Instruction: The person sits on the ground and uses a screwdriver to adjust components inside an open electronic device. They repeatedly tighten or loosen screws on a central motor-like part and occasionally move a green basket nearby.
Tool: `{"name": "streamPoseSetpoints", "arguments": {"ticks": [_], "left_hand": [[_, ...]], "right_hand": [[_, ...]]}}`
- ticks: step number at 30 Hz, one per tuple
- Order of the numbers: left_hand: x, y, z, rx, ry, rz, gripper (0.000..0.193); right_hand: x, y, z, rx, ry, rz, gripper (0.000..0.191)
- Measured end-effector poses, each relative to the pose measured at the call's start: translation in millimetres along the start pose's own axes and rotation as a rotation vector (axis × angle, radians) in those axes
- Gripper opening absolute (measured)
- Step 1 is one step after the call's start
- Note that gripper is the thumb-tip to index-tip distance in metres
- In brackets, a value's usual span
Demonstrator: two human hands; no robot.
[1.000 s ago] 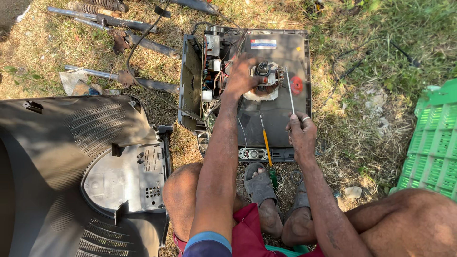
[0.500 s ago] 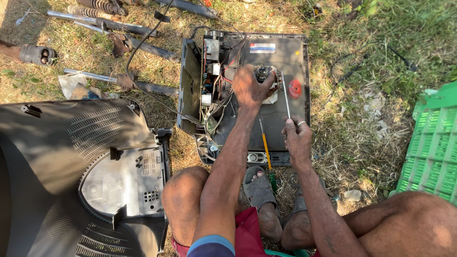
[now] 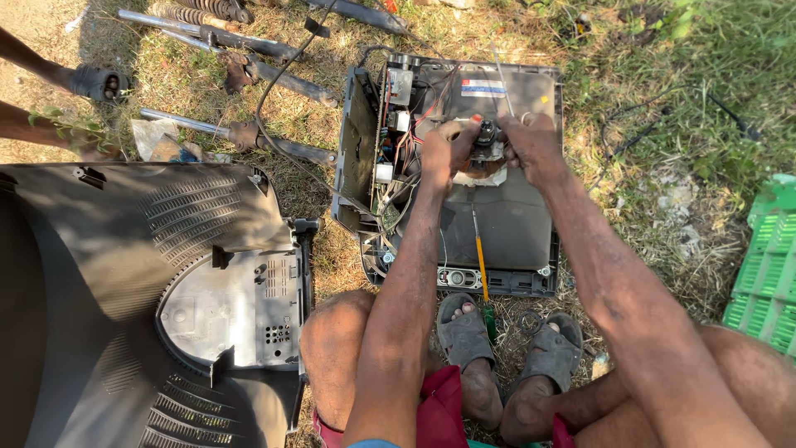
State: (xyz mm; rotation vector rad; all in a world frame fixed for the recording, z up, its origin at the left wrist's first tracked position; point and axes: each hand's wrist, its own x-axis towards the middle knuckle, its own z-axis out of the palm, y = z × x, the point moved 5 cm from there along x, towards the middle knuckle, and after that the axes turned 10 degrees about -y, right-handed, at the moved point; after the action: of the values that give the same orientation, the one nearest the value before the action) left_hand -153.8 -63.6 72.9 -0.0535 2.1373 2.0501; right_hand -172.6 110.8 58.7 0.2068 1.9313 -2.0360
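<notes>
tube neck part (image 3: 487, 143): small, dark, round | mid open grey TV chassis (image 3: 506, 232) | gripped by 2 hands

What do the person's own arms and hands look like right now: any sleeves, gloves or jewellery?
Both forearms are bare and look dusty. The left hand and right hand wear no gloves, and no watch or ring shows. A blue sleeve edge shows at the left upper arm.

Both bare arms reach straight forward from the body, forearms nearly parallel and converging toward the hands. The left hand (image 3: 442, 148) is curled, knuckles up, fingers bent in a grip. The right hand (image 3: 532, 141) sits just beside it, fingers pinched closed. Knees are bent wide, and the feet wear sandals between the forearms.
</notes>
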Motion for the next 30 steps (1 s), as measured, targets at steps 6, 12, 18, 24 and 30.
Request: {"name": "streamPoseSetpoints", "arguments": {"ticks": [6,12,18,24,30], "left_hand": [[12,5,1,-0.095,-0.162,-0.075,0.03],[12,-5,4,-0.53,-0.277,-0.041,0.03],[14,-9,8,-0.459,-0.117,-0.159,0.029],[21,-18,15,-0.748,-0.24,-0.085,0.026],[18,-14,-1,0.184,0.145,0.115,0.027]], "right_hand": [[8,-19,-2,-0.339,-0.181,-0.009,0.047],[27,-11,-6,-0.308,-0.189,0.127,0.049],[35,11,-9,-0.083,-0.078,0.226,0.032],[14,12,-9,0.216,-0.108,0.055,0.017],[3,11,-7,-0.002,0.047,-0.056,0.015]]}}
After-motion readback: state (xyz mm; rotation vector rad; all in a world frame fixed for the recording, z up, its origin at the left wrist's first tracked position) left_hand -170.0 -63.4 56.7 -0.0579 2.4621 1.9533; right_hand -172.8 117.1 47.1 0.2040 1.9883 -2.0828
